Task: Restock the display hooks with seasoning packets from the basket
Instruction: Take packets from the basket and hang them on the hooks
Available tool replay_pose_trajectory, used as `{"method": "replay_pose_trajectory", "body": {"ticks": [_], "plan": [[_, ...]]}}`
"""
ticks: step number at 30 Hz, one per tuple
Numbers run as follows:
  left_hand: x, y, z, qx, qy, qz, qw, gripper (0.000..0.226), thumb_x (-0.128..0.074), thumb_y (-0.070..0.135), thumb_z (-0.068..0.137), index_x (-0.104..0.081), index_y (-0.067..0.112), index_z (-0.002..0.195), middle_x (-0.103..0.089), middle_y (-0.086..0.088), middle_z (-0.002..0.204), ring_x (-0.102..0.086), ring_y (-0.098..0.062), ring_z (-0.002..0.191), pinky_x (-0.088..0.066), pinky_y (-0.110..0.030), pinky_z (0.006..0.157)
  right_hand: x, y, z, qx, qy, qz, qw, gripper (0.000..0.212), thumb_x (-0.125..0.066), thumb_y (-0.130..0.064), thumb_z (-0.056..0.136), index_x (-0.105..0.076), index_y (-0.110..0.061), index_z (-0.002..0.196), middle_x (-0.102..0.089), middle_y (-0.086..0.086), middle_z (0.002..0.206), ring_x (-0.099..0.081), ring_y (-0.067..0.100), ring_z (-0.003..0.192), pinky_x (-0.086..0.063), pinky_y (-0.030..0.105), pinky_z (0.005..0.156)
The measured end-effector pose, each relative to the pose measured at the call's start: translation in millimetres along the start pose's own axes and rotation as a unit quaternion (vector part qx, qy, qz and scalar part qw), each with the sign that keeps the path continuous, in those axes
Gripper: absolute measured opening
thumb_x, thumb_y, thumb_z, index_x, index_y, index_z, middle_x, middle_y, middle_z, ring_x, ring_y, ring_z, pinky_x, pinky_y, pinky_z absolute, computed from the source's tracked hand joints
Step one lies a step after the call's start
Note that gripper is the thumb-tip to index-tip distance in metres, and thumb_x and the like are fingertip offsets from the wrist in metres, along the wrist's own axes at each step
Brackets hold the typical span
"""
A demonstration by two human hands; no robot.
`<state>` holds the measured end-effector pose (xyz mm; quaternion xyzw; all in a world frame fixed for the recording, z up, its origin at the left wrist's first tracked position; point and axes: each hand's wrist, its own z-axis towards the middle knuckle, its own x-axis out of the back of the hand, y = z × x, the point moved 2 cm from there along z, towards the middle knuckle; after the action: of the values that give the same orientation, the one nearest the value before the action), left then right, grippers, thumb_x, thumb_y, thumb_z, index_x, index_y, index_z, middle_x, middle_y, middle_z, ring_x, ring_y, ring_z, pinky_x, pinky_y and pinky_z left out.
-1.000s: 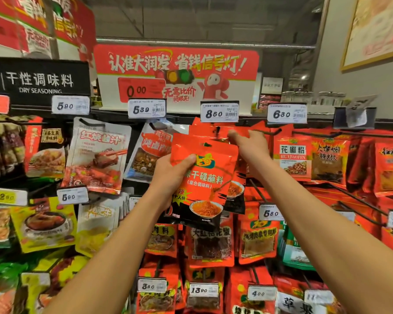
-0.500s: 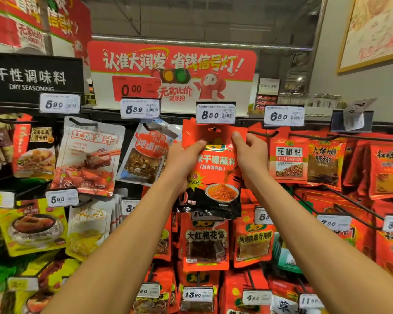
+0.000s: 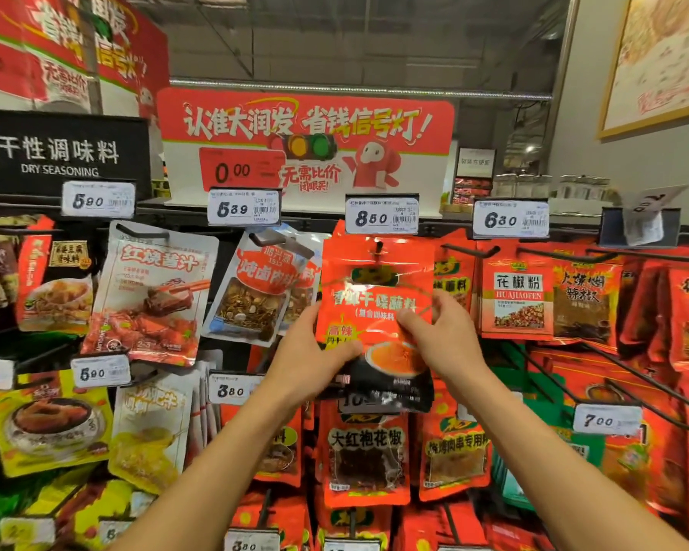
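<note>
Both hands have dropped from the packet's top edge to its middle since half a second ago, and the red seasoning packet [image 3: 376, 296] now hangs on the hook [image 3: 378, 247] under the 8.50 price tag [image 3: 382, 216], hook tip poking through its hang hole. I read the left hand [image 3: 310, 359] as pinching the packet's lower left edge, thumb on the front face. Right hand [image 3: 442, 340] grips the right side, thumb across the front, fingers curled behind. Packet sits roughly upright, black bottom section covering the tag of the row below. Just left: a grey-white stew spice packet [image 3: 255, 288] under the 5.39 tag [image 3: 244, 207]. Just right: a huajiaofen packet [image 3: 517, 296] under the 6.30 tag [image 3: 510, 219]. Below it hangs a red peppercorn packet [image 3: 366, 455]. Black "DRY SEASONING" sign [image 3: 58, 153] is at upper left.
</note>
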<state>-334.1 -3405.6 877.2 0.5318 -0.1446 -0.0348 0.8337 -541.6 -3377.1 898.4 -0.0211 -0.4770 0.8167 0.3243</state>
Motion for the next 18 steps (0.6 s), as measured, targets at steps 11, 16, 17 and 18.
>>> {"method": "replay_pose_trajectory", "body": {"ticks": [11,16,17,18], "plan": [[-33,-33,122,0.065,0.144,0.194,0.968,0.062,-0.072,0.020,0.090,-0.044,0.025,0.144,-0.065,-0.008,0.130,-0.060,-0.031,0.121,-0.048,-0.046,0.105,-50,43,106,-0.167,0.013,-0.175,0.970,0.056,-0.072,-0.053,0.088,-0.061,-0.009,0.122,-0.067,0.015,0.126,-0.061,0.036,0.118,-0.051,0.040,0.095],[-33,-38,136,0.125,0.159,0.235,0.951,0.043,-0.074,0.034,0.088,-0.057,0.016,0.124,-0.065,-0.013,0.125,-0.061,-0.034,0.117,-0.051,-0.043,0.099,-50,45,112,-0.175,0.004,-0.181,0.968,0.057,-0.072,-0.052,0.089,-0.061,-0.008,0.124,-0.066,0.016,0.126,-0.062,0.036,0.118,-0.054,0.045,0.097],[-31,-37,136,0.132,0.160,0.243,0.948,0.043,-0.075,0.037,0.087,-0.059,0.014,0.119,-0.065,-0.014,0.124,-0.062,-0.035,0.116,-0.051,-0.042,0.096,-50,44,111,-0.181,0.008,-0.181,0.967,0.056,-0.071,-0.052,0.090,-0.061,-0.009,0.124,-0.065,0.016,0.128,-0.061,0.036,0.119,-0.054,0.044,0.097],[-29,-36,134,0.134,0.156,0.248,0.947,0.044,-0.076,0.041,0.086,-0.060,0.013,0.117,-0.066,-0.013,0.122,-0.063,-0.035,0.114,-0.052,-0.041,0.094,-51,44,110,-0.188,0.013,-0.182,0.965,0.057,-0.071,-0.052,0.090,-0.061,-0.008,0.125,-0.065,0.016,0.129,-0.060,0.036,0.121,-0.053,0.043,0.098]]}}
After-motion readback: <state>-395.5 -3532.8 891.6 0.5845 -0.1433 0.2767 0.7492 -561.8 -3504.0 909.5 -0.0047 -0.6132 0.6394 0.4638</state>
